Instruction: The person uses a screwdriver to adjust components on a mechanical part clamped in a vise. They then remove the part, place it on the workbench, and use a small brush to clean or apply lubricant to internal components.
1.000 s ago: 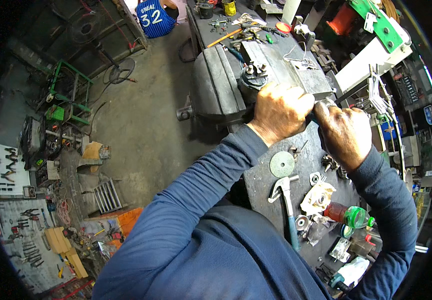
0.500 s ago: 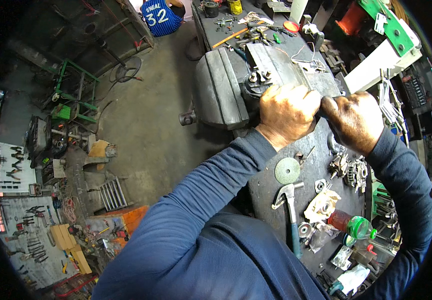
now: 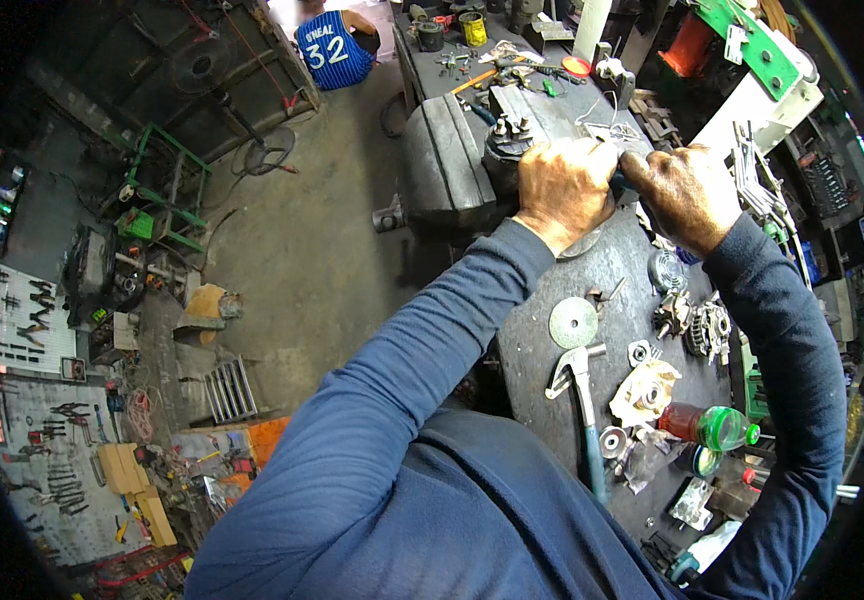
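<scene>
My left hand (image 3: 564, 190) is closed in a fist just right of a dark round metal part with upright studs (image 3: 512, 135). That part sits at the jaws of a large grey bench vise (image 3: 444, 165). Close beside it, my right hand (image 3: 684, 195) is also closed, its thumb toward the left fist. A bit of dark blue shows between the two hands, like a handle, but the fists hide the rest of what they grip. Under the left wrist, part of a round metal piece (image 3: 582, 243) lies on the dark workbench (image 3: 542, 400).
Nearer on the bench lie a green-grey abrasive disc (image 3: 573, 323), a claw hammer (image 3: 584, 410), metal machine parts (image 3: 707, 330) and a bottle of red liquid (image 3: 687, 422). Pliers and small parts sit beyond the vise. A person in a blue striped jersey (image 3: 337, 50) is at the far end.
Both closed hands have shifted left and away from me, closer to the vise. The round metal piece under my left wrist has come into sight. The view has tilted slightly.
</scene>
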{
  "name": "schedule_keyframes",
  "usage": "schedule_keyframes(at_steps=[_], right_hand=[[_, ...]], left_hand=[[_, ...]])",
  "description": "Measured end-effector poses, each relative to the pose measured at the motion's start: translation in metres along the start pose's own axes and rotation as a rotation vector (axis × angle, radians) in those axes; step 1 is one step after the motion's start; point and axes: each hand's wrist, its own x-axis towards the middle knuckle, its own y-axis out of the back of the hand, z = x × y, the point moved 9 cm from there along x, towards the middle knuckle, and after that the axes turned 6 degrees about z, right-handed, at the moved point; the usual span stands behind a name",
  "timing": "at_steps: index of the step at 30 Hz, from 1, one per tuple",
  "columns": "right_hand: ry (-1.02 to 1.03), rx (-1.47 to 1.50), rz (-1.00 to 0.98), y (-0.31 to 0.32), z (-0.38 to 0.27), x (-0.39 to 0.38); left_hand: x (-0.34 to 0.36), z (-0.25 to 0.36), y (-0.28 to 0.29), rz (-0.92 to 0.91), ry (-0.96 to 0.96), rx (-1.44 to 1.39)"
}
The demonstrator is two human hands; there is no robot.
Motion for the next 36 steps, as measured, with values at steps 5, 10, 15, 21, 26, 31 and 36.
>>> schedule_keyframes(at_steps=[5,10,15,21,26,31,36], right_hand=[[0.027,0.027,-0.002,-0.004,0.0,0.0],[0.152,0.087,0.072,-0.017,0.014,0.01],[0.21,0.081,0.123,-0.034,0.029,0.011],[0.135,-0.018,0.319,-0.027,0.024,-0.005],[-0.576,0.297,0.239,-0.054,0.005,-0.147],[-1.454,0.853,-0.16,-0.124,-0.149,-0.294],[-1.789,0.994,-0.295,-0.157,-0.245,-0.291]], left_hand=[[-0.004,-0.001,0.002,0.03,0.025,-0.031],[0.0,-0.006,-0.006,0.011,0.098,0.055],[0.001,-0.009,-0.025,0.004,0.11,0.128],[-0.022,0.008,0.001,-0.15,-0.072,0.1],[-0.153,-0.004,0.11,-0.259,-0.204,-0.242],[-0.391,-0.172,0.181,-1.121,0.582,0.229],[-0.555,-0.258,0.256,-1.756,1.289,0.343]])
